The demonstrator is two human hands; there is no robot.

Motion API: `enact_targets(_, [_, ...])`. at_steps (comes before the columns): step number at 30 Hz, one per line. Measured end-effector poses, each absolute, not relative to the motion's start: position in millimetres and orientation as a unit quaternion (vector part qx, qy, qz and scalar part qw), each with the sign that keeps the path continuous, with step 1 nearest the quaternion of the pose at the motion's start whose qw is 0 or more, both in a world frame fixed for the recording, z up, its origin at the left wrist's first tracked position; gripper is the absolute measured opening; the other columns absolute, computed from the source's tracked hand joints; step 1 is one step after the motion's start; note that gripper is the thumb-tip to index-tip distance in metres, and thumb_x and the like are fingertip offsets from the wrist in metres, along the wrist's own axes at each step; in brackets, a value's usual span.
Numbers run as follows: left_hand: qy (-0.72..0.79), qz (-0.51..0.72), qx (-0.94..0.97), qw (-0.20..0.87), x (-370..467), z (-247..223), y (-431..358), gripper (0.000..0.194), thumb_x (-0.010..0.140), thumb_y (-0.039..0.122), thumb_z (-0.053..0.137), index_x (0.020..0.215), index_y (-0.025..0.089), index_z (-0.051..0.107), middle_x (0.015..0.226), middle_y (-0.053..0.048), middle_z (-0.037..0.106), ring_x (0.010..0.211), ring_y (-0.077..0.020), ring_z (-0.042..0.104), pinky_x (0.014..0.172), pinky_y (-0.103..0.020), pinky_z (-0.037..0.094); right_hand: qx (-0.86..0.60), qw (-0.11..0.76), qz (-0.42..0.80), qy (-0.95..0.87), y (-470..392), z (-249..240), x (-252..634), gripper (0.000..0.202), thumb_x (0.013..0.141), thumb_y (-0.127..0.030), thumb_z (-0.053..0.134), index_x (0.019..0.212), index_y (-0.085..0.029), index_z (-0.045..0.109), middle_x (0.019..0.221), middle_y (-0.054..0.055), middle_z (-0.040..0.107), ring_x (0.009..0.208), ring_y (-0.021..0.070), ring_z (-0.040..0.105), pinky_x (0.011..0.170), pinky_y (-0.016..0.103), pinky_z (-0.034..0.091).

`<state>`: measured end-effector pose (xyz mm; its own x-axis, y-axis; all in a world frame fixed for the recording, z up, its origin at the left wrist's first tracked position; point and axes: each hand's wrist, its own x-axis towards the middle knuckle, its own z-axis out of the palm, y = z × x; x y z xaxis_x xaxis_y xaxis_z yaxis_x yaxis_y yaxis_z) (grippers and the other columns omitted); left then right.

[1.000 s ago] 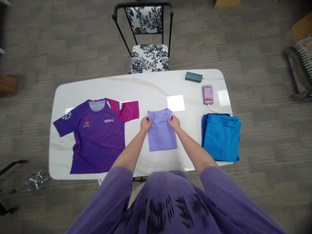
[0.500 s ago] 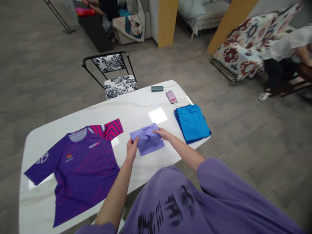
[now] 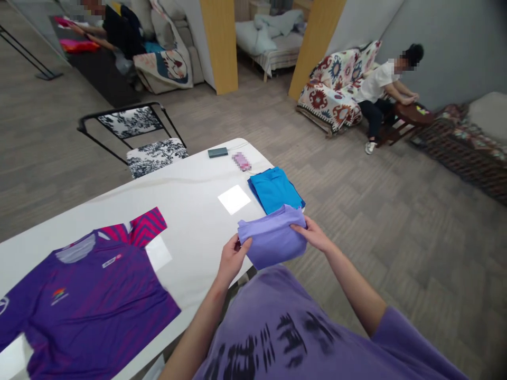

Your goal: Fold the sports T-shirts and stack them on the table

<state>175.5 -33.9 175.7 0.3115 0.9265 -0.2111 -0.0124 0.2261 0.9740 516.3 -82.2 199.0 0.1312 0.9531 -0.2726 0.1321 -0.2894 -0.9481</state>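
Note:
A folded lavender garment (image 3: 275,237) is held up between my two hands, over the table's near right edge. My left hand (image 3: 233,256) pinches its left side, thumb on top. My right hand (image 3: 315,235) grips its right side in the same way. Just beyond it lies a stack of folded blue clothes (image 3: 275,187), partly covered by the lavender garment. On the left, a purple sports shirt (image 3: 103,295) with pink striped sleeves is spread flat, its left part cut off by the frame.
The white table (image 3: 190,203) bears a dark box-like device (image 3: 217,152) and a blurred pink phone-like item (image 3: 241,161) at its far end. A patterned folding chair (image 3: 156,155) stands behind. One person sits at right by a small stool (image 3: 414,113), another at upper left.
Both hands have lifted the lavender garment off the table and carried it right, toward the blue stack. The camera view has turned to the right.

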Motion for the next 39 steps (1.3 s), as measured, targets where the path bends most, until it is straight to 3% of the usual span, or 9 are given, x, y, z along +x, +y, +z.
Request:
enact_targets(4, [0.431, 0.353, 0.55, 0.622, 259.7, 169.3, 27.2, 0.045, 0.099, 0.059, 0.079, 0.124, 0.022, 0.082, 0.109, -0.006, 0.083, 0.099, -0.0237, 0.075, 0.088, -0.033, 0.061, -0.647, 0.409, 0.452, -0.459, -33.2, 203.3, 601.7, 0.063, 0.094, -0.065, 0.084, 0.145, -0.029, 0.073, 0.142, 0.006, 0.08, 0.129, 0.0333, 0.074, 0.118, 0.053, 0.059])
enact_targets(8, [0.463, 0.364, 0.559, 0.584, 349.0, 129.9, 140.3, 0.05, 0.099, 0.061, 0.078, 0.124, 0.018, 0.079, 0.112, -0.008, 0.081, 0.093, -0.0218, 0.073, 0.087, -0.033, 0.06, -0.659, 0.379, 0.382, -0.526, 89.9, 162.7, 684.5, 0.071, 0.094, -0.072, 0.078, 0.145, -0.024, 0.071, 0.141, 0.01, 0.079, 0.128, 0.0338, 0.073, 0.119, 0.055, 0.057])
enact_targets(10, [0.522, 0.361, 0.548, 0.545, 381.3, 97.5, 199.5, 0.052, 0.1, 0.057, 0.078, 0.132, 0.015, 0.074, 0.125, -0.013, 0.078, 0.102, -0.0232, 0.073, 0.094, -0.037, 0.06, -0.693, 0.346, 0.31, -0.552, 155.1, 132.2, 714.2, 0.083, 0.093, -0.076, 0.076, 0.152, -0.019, 0.064, 0.145, 0.015, 0.075, 0.131, 0.0353, 0.07, 0.121, 0.057, 0.056])
enact_targets(14, [0.667, 0.249, 0.531, 0.46, 390.7, 30.8, 253.5, 0.071, 0.101, 0.048, 0.078, 0.155, 0.01, 0.052, 0.153, -0.026, 0.06, 0.13, -0.029, 0.068, 0.112, -0.046, 0.056, -0.743, 0.212, 0.17, -0.611, 228.3, 73.1, 730.9, 0.1, 0.097, -0.068, 0.072, 0.171, -0.009, 0.041, 0.172, 0.026, 0.05, 0.157, 0.0402, 0.049, 0.132, 0.058, 0.044])
enact_targets(20, [0.71, 0.117, 0.528, 0.45, 307.2, 1.7, 109.0, 0.056, 0.09, 0.039, 0.077, 0.14, 0.017, 0.062, 0.139, -0.02, 0.07, 0.138, -0.0331, 0.067, 0.126, -0.052, 0.047, -0.672, 0.03, 0.179, -0.718, 188.1, 7.2, 689.9, 0.079, 0.108, -0.051, 0.054, 0.179, -0.02, 0.034, 0.188, 0.015, 0.027, 0.169, 0.0384, 0.033, 0.137, 0.058, 0.034])
enact_targets(25, [0.798, -0.013, 0.437, 0.414, 216.6, 27.6, -71.0, 0.044, 0.079, 0.039, 0.074, 0.121, 0.024, 0.069, 0.123, -0.015, 0.078, 0.129, -0.0385, 0.074, 0.115, -0.053, 0.056, -0.648, -0.039, 0.182, -0.739, 148.3, -26.0, 663.6, 0.087, 0.107, -0.053, 0.047, 0.184, -0.022, 0.019, 0.19, 0.015, 0.022, 0.173, 0.041, 0.024, 0.139, 0.068, 0.022])
enact_targets(28, [0.85, -0.064, 0.35, 0.388, 164.7, 43.6, -151.7, 0.033, 0.078, 0.043, 0.069, 0.108, 0.028, 0.072, 0.111, -0.012, 0.079, 0.123, -0.0409, 0.077, 0.107, -0.056, 0.059, -0.656, -0.031, 0.129, -0.743, 142.2, -34.0, 650.0, 0.087, 0.106, -0.054, 0.045, 0.183, -0.02, 0.021, 0.191, 0.017, 0.018, 0.174, 0.0412, 0.021, 0.14, 0.067, 0.017])
enact_targets(33, [0.912, 0.049, 0.21, 0.349, 80.5, 42.5, -227.5, 0.029, 0.074, 0.041, 0.07, 0.1, 0.028, 0.07, 0.097, -0.009, 0.075, 0.114, -0.0418, 0.078, 0.102, -0.055, 0.06, -0.637, -0.1, 0.134, -0.753, 134.2, -35.8, 621.6, 0.084, 0.106, -0.056, 0.038, 0.18, -0.019, 0.028, 0.188, 0.02, 0.025, 0.171, 0.042, 0.026, 0.136, 0.069, 0.024])
enact_targets(39, [0.912, 0.177, 0.2, 0.311, -54.7, 1.2, -225.9, 0.031, 0.093, 0.042, 0.059, 0.117, 0.023, 0.066, 0.11, -0.009, 0.075, 0.109, -0.0295, 0.074, 0.105, -0.046, 0.06, -0.637, -0.059, 0.086, -0.764, 123.3, -20.4, 533.7, 0.086, 0.101, -0.066, 0.033, 0.176, -0.024, 0.034, 0.176, 0.027, 0.041, 0.16, 0.0543, 0.045, 0.121, 0.079, 0.04])
